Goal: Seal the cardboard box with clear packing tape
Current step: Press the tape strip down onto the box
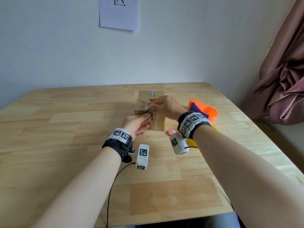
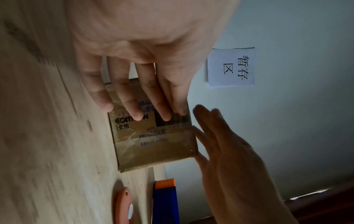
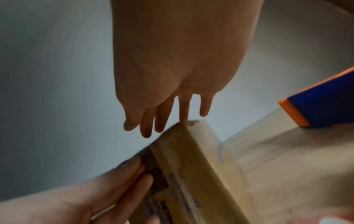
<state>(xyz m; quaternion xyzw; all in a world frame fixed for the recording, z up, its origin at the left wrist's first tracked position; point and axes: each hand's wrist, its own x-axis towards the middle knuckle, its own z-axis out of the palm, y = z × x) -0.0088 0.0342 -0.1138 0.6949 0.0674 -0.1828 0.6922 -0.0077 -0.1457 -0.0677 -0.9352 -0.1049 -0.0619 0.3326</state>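
Observation:
A small brown cardboard box [image 1: 144, 102] stands mid-table with clear tape [image 1: 152, 94] running along its top and down its near face. My left hand [image 1: 138, 124] lies flat against that printed near face [image 2: 153, 141], fingers [image 2: 134, 109] straight and pressing. My right hand [image 1: 162, 105] is spread flat over the box top [image 3: 199, 153], fingers [image 3: 162, 119] straight. Both hands hold nothing. An orange and blue tape dispenser [image 1: 203, 111] sits just right of the box.
A small pink cutter [image 1: 171, 132] lies on the wooden table [image 1: 65, 125] near the box's right front corner, and something yellow [image 1: 213, 127] shows under my right wrist. A paper sign [image 1: 119, 12] hangs on the wall. A pink curtain [image 1: 284, 76] hangs at right.

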